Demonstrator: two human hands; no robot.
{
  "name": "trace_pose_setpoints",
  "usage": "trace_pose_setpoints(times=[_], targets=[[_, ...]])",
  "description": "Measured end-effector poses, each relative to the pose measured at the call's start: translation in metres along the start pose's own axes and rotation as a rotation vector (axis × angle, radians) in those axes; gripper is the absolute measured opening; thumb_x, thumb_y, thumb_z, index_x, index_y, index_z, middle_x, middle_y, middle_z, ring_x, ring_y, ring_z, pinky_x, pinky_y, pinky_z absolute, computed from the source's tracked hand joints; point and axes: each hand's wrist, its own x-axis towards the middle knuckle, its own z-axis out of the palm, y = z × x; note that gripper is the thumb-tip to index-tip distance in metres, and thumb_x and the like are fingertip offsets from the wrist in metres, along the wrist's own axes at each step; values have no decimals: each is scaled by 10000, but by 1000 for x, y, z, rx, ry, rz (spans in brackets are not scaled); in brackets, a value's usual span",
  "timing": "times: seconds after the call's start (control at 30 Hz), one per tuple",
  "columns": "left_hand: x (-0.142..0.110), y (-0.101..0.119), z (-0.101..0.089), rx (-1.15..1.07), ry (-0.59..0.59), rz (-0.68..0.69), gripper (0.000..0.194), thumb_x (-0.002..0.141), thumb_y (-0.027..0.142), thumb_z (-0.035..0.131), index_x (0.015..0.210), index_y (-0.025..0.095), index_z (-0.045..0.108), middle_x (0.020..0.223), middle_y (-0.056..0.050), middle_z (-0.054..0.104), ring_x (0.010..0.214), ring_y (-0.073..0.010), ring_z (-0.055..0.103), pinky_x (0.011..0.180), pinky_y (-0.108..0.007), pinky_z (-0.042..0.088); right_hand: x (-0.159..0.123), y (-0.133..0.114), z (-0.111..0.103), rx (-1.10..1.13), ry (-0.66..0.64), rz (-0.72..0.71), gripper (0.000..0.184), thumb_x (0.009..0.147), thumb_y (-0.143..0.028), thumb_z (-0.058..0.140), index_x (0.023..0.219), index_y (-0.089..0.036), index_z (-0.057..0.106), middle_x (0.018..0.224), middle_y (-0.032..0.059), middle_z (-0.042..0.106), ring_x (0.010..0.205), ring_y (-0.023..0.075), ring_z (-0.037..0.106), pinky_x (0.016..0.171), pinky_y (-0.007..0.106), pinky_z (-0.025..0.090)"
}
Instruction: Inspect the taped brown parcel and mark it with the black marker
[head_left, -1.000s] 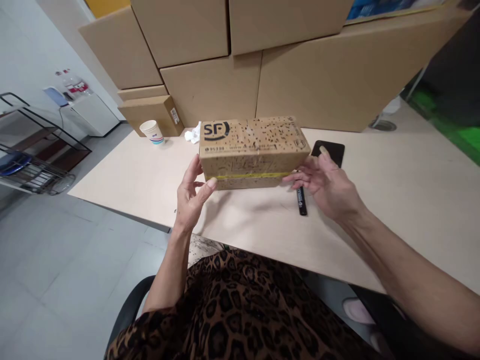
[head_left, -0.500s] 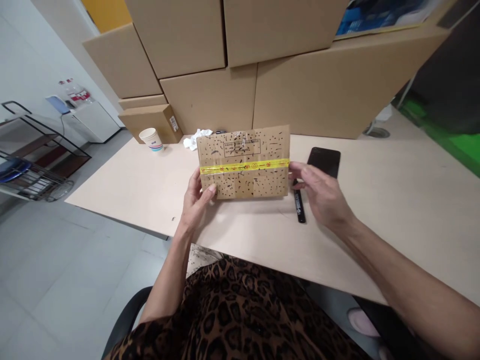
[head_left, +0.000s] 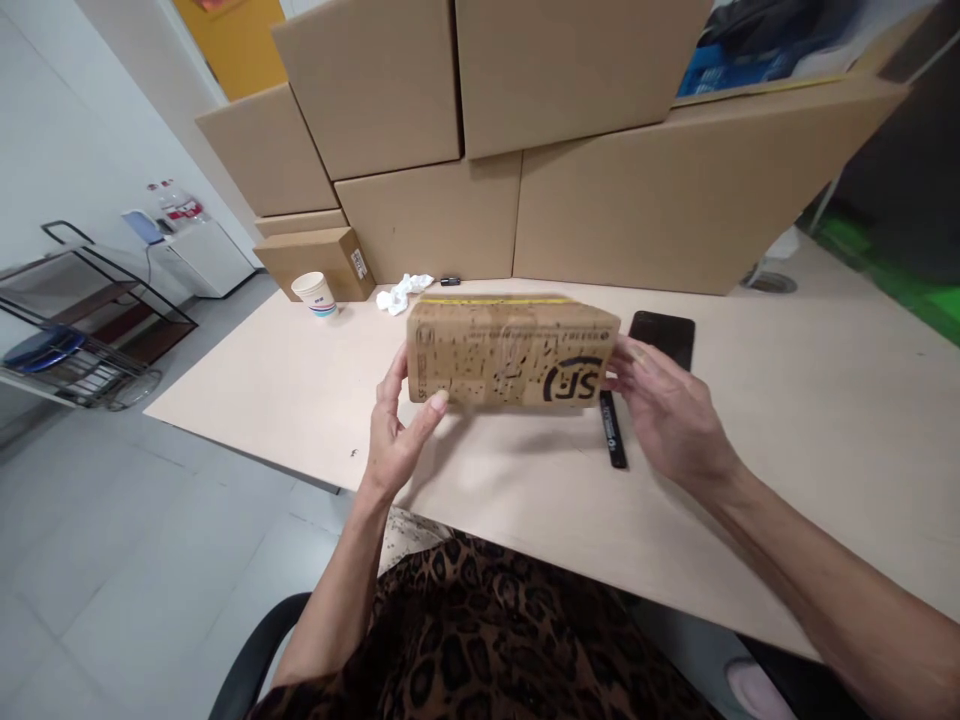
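Note:
Between my two hands a small brown cardboard box (head_left: 487, 355) is held up over the table, a side with a large black "SF" logo facing me. Black ink marks dot that side, and yellow tape shows along its top edge. My left hand (head_left: 401, 425) grips the lower left corner, thumb on the front face. At the right end my right hand (head_left: 667, 400) has its fingers closed on the box edge; some fingertips are hidden behind it. A black marker (head_left: 613, 435) lies on the table below the right end, and a black phone (head_left: 664, 338) lies behind my right hand.
Large cardboard boxes (head_left: 427, 225) are stacked along the table's (head_left: 262, 390) back edge. A paper cup (head_left: 315, 293), crumpled white tissue (head_left: 403, 293) and a small black cap-like piece (head_left: 450, 282) are in front of them. A wheeled cart (head_left: 97, 290) stands at left.
Both hands have tipped the box, so its taped face has turned upward and the side with the SF logo now faces me. The view has shifted slightly.

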Motion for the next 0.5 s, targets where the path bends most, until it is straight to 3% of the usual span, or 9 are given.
trace_pose_setpoints(times=[0.23, 0.37, 0.5], targets=[[9, 18, 3, 122, -130, 343, 753, 894, 426, 728, 1570, 375, 399, 1653, -62, 399, 1541, -340, 338, 1256, -603, 299, 1, 2, 3, 106, -38, 70, 260, 937, -460, 604, 1159, -373, 708, 1305, 24, 707, 1257, 298, 641, 906, 492, 624], [16, 25, 10, 212, -107, 518, 890, 866, 414, 767, 1616, 349, 291, 1678, -79, 351, 1567, -344, 292, 1286, -590, 249, -2, 3, 4, 103, -44, 160, 375, 922, -460, 627, 1291, -393, 619, 1361, 19, 661, 1210, 278, 653, 855, 465, 638], [20, 32, 18, 291, -116, 667, 817, 909, 420, 721, 1606, 323, 305, 1686, -98, 328, 1576, -350, 269, 1281, -618, 227, -2, 8, 4, 126, -65, 289, 467, 903, -563, 637, 1334, -400, 563, 1343, 33, 674, 1125, 284, 697, 871, 502, 636]])
